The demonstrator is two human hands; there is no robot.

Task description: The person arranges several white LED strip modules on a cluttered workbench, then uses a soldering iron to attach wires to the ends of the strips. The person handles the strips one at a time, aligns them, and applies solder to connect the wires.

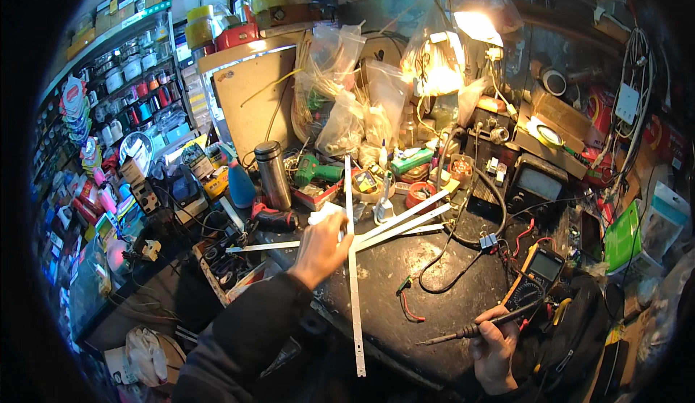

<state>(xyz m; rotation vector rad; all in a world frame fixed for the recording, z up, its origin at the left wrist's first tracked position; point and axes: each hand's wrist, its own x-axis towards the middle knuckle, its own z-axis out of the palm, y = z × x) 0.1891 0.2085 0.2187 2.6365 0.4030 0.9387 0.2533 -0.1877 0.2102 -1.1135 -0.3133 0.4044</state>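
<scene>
My left hand (318, 249) is closed beside a long, narrow white LED strip (354, 294) that runs toward me across the bench. A crumpled white wipe (327, 213) shows at its fingers, partly hidden by the hand. More pale strips (405, 218) lie crossed under and beside the long one, fanning to the right. Low on the right, my right hand (496, 352) grips a soldering iron (463, 334) by its dark handle, the thin tip pointing left over the dark bench. Just beyond that hand lies a multimeter (539, 273) with an orange edge.
A steel flask (272, 175), a red-and-black tool (274, 216), a green heat gun or drill (316, 171) and plastic bags (344, 124) crowd the back. A lit lamp (478, 27) hangs above. Black cable (499, 200) and red leads (413, 310) cross the bench at right.
</scene>
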